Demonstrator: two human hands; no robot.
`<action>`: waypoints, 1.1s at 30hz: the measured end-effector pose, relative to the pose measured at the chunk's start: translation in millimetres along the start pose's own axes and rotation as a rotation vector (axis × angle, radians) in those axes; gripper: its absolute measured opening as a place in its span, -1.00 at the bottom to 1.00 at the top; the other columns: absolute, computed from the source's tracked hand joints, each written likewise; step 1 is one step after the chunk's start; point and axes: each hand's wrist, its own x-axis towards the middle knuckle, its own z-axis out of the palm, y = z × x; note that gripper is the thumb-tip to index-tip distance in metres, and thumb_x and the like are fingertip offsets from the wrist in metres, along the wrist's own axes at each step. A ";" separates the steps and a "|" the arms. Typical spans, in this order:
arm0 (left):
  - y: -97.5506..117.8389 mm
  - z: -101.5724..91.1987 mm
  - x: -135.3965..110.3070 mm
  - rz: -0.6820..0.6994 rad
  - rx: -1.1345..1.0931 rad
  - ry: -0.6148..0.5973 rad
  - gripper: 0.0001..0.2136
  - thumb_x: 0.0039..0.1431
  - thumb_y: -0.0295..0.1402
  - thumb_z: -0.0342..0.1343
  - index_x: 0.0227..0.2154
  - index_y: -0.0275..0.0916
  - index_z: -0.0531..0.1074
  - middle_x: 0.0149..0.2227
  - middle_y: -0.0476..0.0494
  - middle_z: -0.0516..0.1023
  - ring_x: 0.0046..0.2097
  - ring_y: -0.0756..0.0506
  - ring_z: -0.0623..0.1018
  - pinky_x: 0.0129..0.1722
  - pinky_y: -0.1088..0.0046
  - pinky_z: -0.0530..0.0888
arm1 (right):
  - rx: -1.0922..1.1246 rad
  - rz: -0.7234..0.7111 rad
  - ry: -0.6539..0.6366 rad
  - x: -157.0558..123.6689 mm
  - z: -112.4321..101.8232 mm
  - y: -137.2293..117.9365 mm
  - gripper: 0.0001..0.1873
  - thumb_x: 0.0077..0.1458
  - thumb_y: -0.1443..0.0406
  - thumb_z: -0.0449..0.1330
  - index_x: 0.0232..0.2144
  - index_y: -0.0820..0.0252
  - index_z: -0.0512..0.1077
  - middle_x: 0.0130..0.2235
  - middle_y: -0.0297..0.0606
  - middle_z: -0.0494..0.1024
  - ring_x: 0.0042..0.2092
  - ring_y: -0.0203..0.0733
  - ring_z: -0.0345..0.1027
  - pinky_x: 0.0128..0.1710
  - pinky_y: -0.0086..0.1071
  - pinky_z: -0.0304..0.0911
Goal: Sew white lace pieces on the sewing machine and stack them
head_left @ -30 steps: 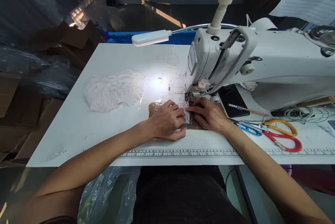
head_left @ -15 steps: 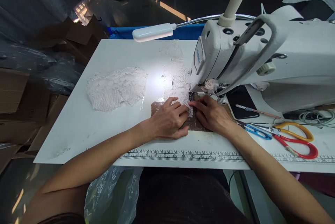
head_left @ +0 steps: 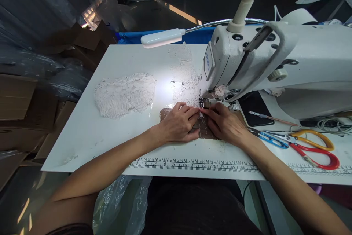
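White lace trim (head_left: 184, 90) runs up the table from the presser foot (head_left: 205, 103) of a white sewing machine (head_left: 222, 50). My left hand (head_left: 180, 123) lies over the near end of the lace, its bent fingertips pressing on it just left of the foot. Close by on the right, my right hand (head_left: 224, 121) pinches the lace edge in front of the foot, and the fingertips of both hands almost meet. Under them is a brown plate (head_left: 205, 130) on the table. A second lace piece (head_left: 125, 95) lies flat to the left.
Right of my hands lie a black phone (head_left: 253, 106), a thin pen-like tool (head_left: 272, 117), blue-handled snips (head_left: 273, 139) and scissors with red and yellow handles (head_left: 316, 150). A lamp (head_left: 162, 38) shines from above. A printed ruler (head_left: 192, 164) follows the table's front edge.
Less of the lace shows between my hands, and my fingertips have come closer together by the presser foot. The whole view has shifted slightly.
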 end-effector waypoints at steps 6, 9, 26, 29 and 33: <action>-5.7 1.1 2.3 -0.018 -0.045 -0.020 -0.56 0.26 -0.13 0.02 -0.02 -0.42 0.45 0.08 -0.38 0.49 -0.05 -0.25 0.52 0.04 0.07 0.37 | 0.014 0.008 0.008 -0.1 -1.3 -2.5 -0.58 0.28 0.30 -0.03 0.03 0.28 0.52 -0.12 0.11 0.49 -0.10 0.05 0.41 -0.15 -0.12 0.40; -8.1 0.0 3.1 -0.032 -0.058 -0.063 -0.56 0.28 -0.12 -0.01 0.01 -0.37 0.44 0.11 -0.35 0.48 -0.02 -0.26 0.51 0.03 0.06 0.37 | -0.013 0.032 -0.007 0.4 -1.8 -3.1 -0.57 0.29 0.28 -0.04 0.04 0.28 0.51 -0.12 0.11 0.49 -0.12 0.06 0.42 -0.19 -0.14 0.40; -14.3 -1.6 9.3 -0.111 -0.075 -0.116 -0.52 0.27 -0.08 -0.03 0.08 -0.33 0.40 0.18 -0.36 0.40 0.08 -0.28 0.46 0.05 0.05 0.28 | 0.196 0.079 -0.008 -2.9 -15.0 2.4 -0.60 0.28 0.27 0.01 0.06 0.23 0.49 -0.04 0.01 0.52 -0.13 -0.06 0.49 -0.14 -0.22 0.45; -16.0 -1.1 9.7 -0.123 -0.095 -0.116 -0.50 0.26 -0.07 -0.01 0.11 -0.31 0.37 0.18 -0.35 0.40 0.09 -0.29 0.44 0.05 0.04 0.28 | 0.321 0.152 -0.061 -2.1 -28.3 10.7 -0.61 0.29 0.24 0.01 0.05 0.21 0.48 -0.01 -0.05 0.54 -0.01 -0.06 0.47 0.01 -0.20 0.40; -17.8 -0.5 10.1 -0.151 -0.113 -0.119 -0.44 0.23 -0.03 0.02 0.14 -0.35 0.34 0.15 -0.36 0.42 0.02 -0.27 0.47 0.02 0.07 0.29 | 0.474 0.240 -0.148 4.1 -36.9 24.1 -0.61 0.33 0.14 -0.02 -0.01 0.17 0.49 -0.08 -0.15 0.59 -0.04 -0.07 0.47 -0.02 -0.22 0.40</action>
